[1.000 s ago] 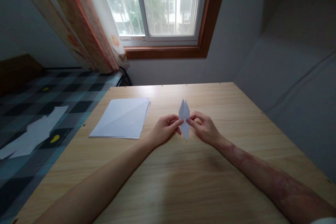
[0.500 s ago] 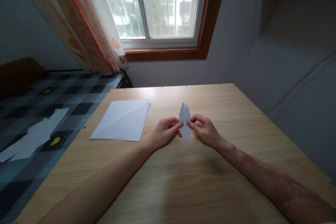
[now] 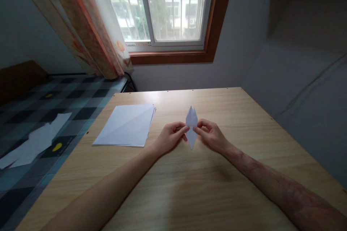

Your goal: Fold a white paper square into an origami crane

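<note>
A small white folded paper (image 3: 191,121) is held up over the table, shaped like a narrow diamond with a split upper end of two points and a single point below. My left hand (image 3: 172,136) pinches its left edge between thumb and fingers. On the opposite edge, my right hand (image 3: 212,135) grips it the same way, thumb on the near face. The fingertips behind the paper are partly hidden.
A stack of white paper sheets (image 3: 124,124) lies on the wooden table (image 3: 189,187), left of my hands. Cut paper scraps (image 3: 38,140) rest on the checked bedspread (image 3: 16,115) at left. A window (image 3: 176,7) and curtain (image 3: 89,25) are beyond.
The folded paper has turned slightly between my fingers, its lower point shifting a little left and its top a little right. Both hands keep their hold.
</note>
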`<state>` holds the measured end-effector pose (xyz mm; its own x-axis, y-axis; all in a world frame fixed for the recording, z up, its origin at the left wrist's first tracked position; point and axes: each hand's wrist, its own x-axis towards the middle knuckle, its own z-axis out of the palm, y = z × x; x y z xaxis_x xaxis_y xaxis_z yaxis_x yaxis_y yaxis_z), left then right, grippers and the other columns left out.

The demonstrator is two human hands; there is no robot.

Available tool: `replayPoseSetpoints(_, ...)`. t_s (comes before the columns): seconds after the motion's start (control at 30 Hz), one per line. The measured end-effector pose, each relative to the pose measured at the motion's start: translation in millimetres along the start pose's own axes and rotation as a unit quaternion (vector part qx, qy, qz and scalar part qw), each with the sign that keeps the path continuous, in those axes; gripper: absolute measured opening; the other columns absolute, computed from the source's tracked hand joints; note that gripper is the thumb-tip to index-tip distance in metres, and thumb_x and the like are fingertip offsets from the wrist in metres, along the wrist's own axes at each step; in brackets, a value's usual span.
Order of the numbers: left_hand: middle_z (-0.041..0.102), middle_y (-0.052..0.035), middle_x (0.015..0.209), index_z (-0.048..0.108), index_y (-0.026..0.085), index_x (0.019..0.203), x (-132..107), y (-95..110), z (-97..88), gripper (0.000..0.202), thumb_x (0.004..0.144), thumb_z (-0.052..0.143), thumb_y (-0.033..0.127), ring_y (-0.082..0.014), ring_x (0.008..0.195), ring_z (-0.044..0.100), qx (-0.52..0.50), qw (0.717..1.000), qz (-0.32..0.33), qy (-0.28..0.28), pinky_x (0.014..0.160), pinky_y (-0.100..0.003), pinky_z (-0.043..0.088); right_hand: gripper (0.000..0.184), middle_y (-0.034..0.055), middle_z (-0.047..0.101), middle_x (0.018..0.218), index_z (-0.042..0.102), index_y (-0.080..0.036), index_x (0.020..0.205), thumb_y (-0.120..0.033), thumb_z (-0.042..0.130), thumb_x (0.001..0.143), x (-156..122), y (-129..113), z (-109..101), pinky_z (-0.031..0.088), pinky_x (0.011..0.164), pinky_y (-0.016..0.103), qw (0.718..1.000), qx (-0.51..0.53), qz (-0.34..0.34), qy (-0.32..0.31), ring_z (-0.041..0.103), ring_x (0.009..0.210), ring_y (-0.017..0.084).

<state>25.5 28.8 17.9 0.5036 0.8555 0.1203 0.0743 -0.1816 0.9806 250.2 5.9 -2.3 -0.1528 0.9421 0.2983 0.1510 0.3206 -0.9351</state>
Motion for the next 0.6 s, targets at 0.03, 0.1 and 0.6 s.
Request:
replayPoseSetpoints(0.03, 0.076, -0.0044, 0.078, 0.078, 0.014, 0.093, 0.0, -0.2, 0.5, 0.043, 0.101, 0.073, 0.056, -0.0169, 0.073, 0.071, 0.001, 1.000, 0.000, -0.001, 0.072, -0.026, 0.053, 0.033, 0.0021, 0.069, 0.084, 0.067, -0.024, 0.082, -0.052, 0.075, 0.098, -0.1, 0.4, -0.2, 0.057, 0.083, 0.036, 1.000, -0.002, -0.002, -0.001, 0.067, 0.085, 0.023)
replayPoseSetpoints(0.1, 0.076, -0.0041, 0.079, 0.078, 0.014, 0.097, -0.1, -0.7, 2.0, 0.044, 0.102, 0.072, 0.057, -0.0171, 0.073, 0.071, -0.004, 1.000, -0.002, 0.002, 0.072, -0.026, 0.053, 0.032, 0.0021, 0.070, 0.085, 0.067, -0.024, 0.082, -0.050, 0.074, 0.100, -0.2, 0.4, -0.7, 0.056, 0.084, 0.036, 1.000, -0.016, -0.012, 0.003, 0.067, 0.085, 0.023)
replayPoseSetpoints(0.6, 0.072, -0.0029, 0.079, 0.073, 0.015, 0.107, -0.4, -7.7, 3.6, 0.043, 0.099, 0.075, 0.057, -0.0147, 0.069, 0.063, 0.005, 0.999, 0.016, 0.027, 0.063, -0.024, 0.045, 0.011, 0.0076, 0.073, 0.109, 0.072, -0.027, 0.103, -0.037, 0.075, 0.103, -3.3, -19.7, 2.5, 0.055, 0.098, 0.045, 0.980, -0.118, -0.158, -0.021, 0.068, 0.107, 0.028)
